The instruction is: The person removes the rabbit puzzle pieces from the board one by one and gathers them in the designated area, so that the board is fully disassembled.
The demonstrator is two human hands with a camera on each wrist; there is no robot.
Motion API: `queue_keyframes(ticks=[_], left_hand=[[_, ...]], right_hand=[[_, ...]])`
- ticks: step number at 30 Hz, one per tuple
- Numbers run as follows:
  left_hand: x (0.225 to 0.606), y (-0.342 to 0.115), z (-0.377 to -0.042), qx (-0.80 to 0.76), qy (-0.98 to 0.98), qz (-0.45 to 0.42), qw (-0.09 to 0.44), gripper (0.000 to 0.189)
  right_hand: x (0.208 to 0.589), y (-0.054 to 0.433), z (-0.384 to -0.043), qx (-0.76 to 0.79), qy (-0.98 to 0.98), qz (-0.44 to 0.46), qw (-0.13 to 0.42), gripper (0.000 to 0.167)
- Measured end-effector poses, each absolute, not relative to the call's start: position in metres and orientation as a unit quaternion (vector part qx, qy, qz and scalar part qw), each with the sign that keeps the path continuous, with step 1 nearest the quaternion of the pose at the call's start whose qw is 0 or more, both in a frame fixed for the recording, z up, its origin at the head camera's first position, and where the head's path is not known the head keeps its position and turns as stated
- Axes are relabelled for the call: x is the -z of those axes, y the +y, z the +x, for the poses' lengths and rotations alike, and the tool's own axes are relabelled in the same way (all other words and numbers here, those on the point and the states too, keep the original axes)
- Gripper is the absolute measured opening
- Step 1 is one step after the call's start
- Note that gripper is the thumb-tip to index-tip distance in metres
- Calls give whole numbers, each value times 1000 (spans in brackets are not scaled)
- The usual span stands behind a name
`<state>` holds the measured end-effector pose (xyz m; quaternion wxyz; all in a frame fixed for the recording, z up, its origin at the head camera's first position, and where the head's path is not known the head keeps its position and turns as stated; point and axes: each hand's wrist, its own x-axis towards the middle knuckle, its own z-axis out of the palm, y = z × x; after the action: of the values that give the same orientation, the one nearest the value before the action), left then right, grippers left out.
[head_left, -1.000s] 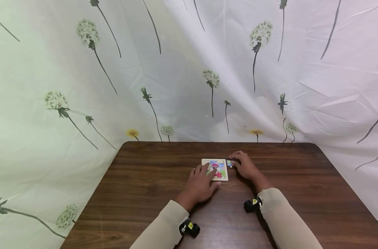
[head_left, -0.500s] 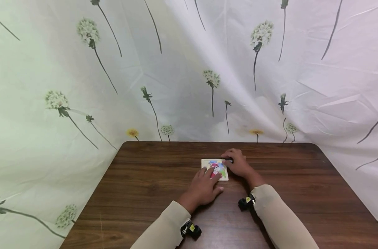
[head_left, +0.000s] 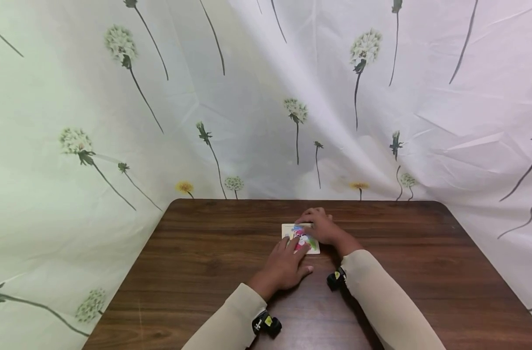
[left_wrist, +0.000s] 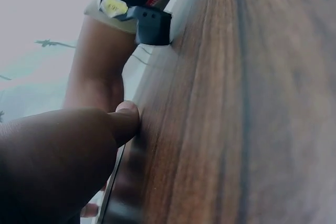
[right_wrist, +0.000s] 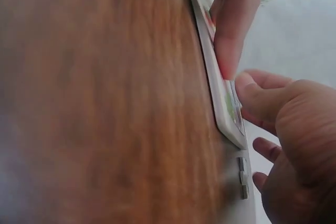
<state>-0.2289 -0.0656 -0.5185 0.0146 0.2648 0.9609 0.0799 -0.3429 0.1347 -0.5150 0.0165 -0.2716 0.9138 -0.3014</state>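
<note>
A small square picture puzzle [head_left: 288, 228] with a pale rim lies on the table; it shows a red and white cartoon animal. My left hand [head_left: 283, 265] reaches over its near side, extended fingers resting on the picture and thumb off its front edge. At the far right corner is my right hand [head_left: 322, 228], bent over the picture. In the right wrist view its thumb [right_wrist: 249, 90] and index finger meet at the puzzle's surface; whether a piece is between them is hidden. A loose puzzle piece [right_wrist: 243, 174] lies past the puzzle's edge, under the right hand.
The brown wooden table [head_left: 196, 262] reaches back to a white curtain [head_left: 257, 121] printed with dandelions. Each forearm wears a black wrist camera; one is the left wrist camera [head_left: 267, 324], the other the right wrist camera [head_left: 336, 279].
My right hand has moved left from the piece beside the puzzle to over its far right part. My left hand has drawn slightly toward the puzzle's near edge.
</note>
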Motion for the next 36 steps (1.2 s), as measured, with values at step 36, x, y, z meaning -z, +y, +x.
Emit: queue_keyframes(ticks=[36], left_hand=[[512, -68, -222, -68, 961, 267, 30, 64]], right_hand=[[480, 106, -352, 196, 941, -234, 148, 20]])
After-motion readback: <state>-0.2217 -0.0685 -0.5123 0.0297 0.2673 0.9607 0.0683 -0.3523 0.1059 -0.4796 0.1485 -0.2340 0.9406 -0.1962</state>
